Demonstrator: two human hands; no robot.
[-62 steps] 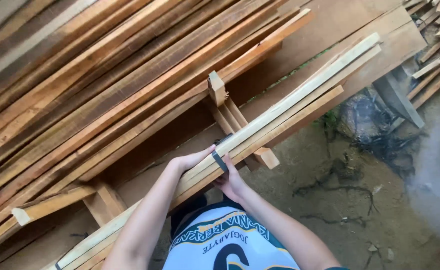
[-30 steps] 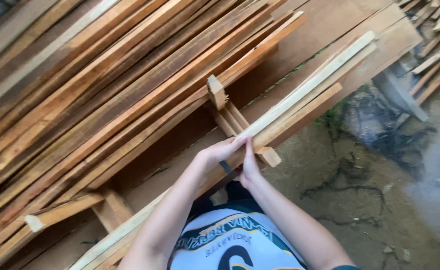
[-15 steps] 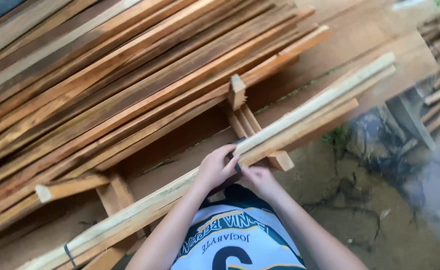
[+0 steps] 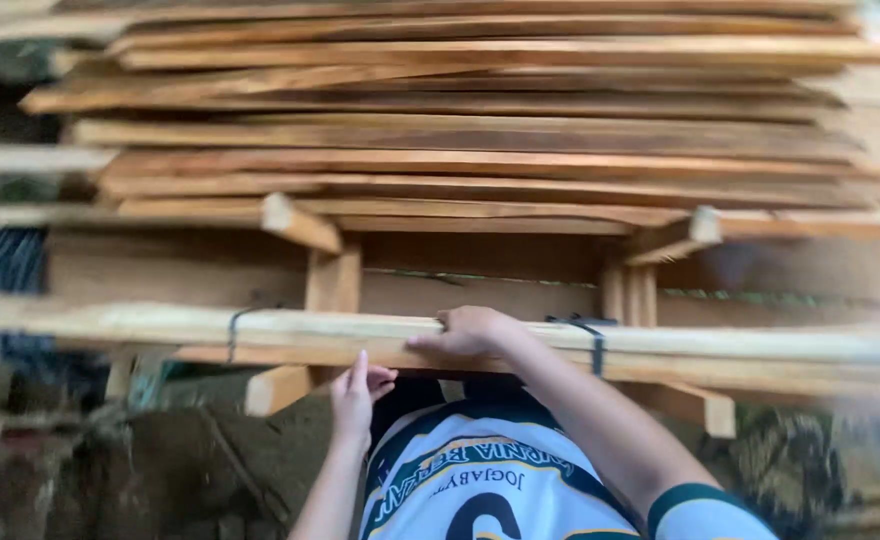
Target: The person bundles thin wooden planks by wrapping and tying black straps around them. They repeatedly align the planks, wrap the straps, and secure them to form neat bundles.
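The bundle of slats (image 4: pixel 260 330) lies left to right on the rack – right hand (image 4: pixel 470 335) grips its top edge; left hand (image 4: pixel 357 395), fingers spread, waits just below, holding nothing.

A bundle of long pale wooden slats (image 4: pixel 360 335) lies level across the picture from the left edge to the right, resting on the upright wooden posts of a rack in front of the big stack of boards. It is tied with two dark straps, one (image 4: pixel 234 332) toward the left and one (image 4: pixel 592 343) right of middle. The right hand (image 4: pixel 470 333) rests on its top near the middle, and the left hand (image 4: pixel 358 392) is just under its lower edge, fingers pointing up.
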